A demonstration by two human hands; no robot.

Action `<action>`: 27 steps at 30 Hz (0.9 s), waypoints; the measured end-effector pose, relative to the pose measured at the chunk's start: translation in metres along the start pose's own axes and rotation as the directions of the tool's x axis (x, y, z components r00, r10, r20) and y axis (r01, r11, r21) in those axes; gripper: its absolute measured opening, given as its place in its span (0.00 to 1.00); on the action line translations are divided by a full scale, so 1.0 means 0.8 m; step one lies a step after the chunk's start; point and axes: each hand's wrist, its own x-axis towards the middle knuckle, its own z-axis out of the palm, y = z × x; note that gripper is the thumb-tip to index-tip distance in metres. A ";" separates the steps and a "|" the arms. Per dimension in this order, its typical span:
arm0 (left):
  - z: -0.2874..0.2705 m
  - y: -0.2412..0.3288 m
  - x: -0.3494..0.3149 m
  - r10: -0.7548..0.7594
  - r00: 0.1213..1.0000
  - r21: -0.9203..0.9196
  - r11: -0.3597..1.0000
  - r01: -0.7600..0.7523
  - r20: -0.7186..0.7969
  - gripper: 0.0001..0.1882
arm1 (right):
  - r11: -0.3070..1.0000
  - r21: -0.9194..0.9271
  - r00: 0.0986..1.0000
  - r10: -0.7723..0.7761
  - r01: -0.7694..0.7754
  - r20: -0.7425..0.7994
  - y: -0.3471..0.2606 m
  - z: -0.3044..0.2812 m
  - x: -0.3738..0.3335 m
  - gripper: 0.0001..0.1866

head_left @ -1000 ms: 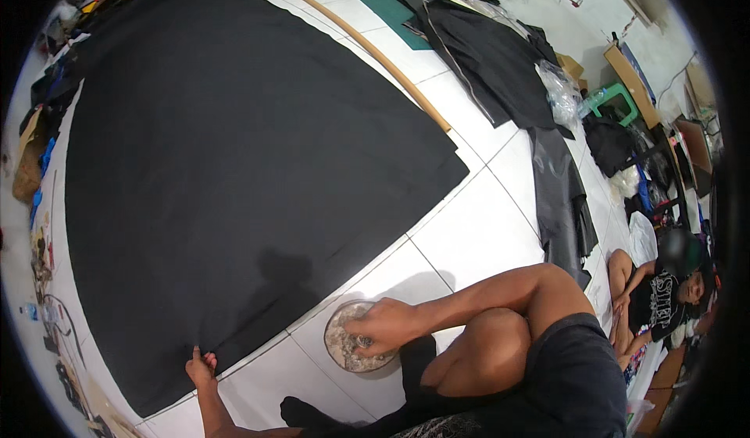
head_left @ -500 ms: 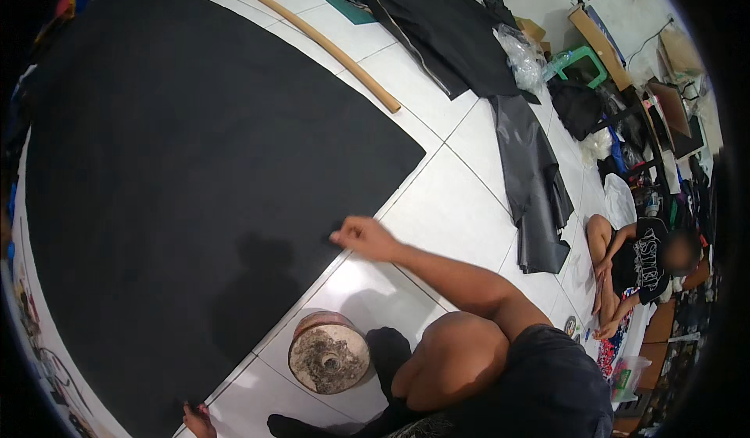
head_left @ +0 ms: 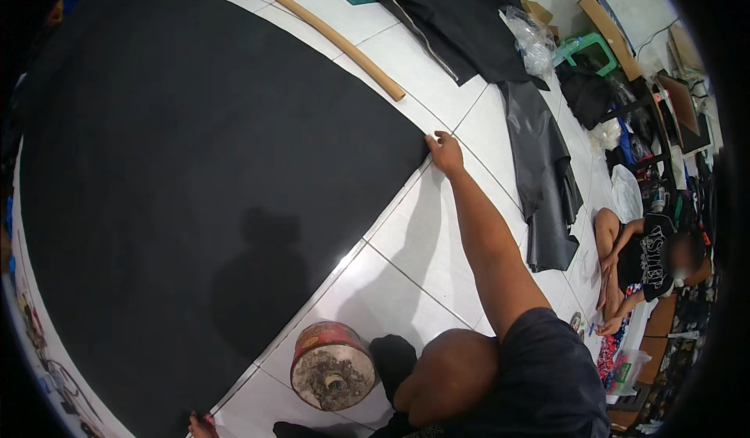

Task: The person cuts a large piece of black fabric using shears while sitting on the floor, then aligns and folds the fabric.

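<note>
A large sheet of black material (head_left: 180, 149) lies spread flat on the white tiled floor. My right arm is stretched forward, and my right hand (head_left: 445, 155) pinches the sheet's right-hand corner between thumb and fingers. Down at the lower edge of the view, my left hand (head_left: 203, 425) holds the near end of the same straight edge. Part of that hand is cut off by the frame. Beside the edge, between my hands, stands a round reddish tin (head_left: 331, 368) with a rough grey top and a hole in its middle.
Beyond the sheet lies a long tan tube (head_left: 351, 53). Black folded material (head_left: 445, 20) and a dark glossy strip (head_left: 539, 172) lie farther right. A seated person (head_left: 633, 258) handles small colourful pieces at right. A green stool (head_left: 594, 51) stands among clutter by the wall.
My right hand has moved forward and right along the sheet's edge to its corner, and the arm is now extended. My left hand stays at the near end, shifted slightly.
</note>
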 end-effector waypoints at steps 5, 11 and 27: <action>0.004 0.006 -0.008 -0.054 0.998 -0.075 0.996 0.050 -0.042 0.18 | 1.000 0.007 0.995 0.021 -0.022 0.100 -0.020 0.001 0.009 0.26; -0.004 -0.004 -0.006 0.017 0.999 -0.083 0.996 -0.020 -0.035 0.15 | 0.988 0.139 0.985 0.044 -0.067 0.164 -0.006 0.011 0.013 0.21; 0.019 0.014 -0.014 -0.363 0.925 -0.807 0.510 0.298 0.112 0.15 | 0.998 0.061 0.982 -0.036 0.026 0.184 0.002 0.010 0.023 0.19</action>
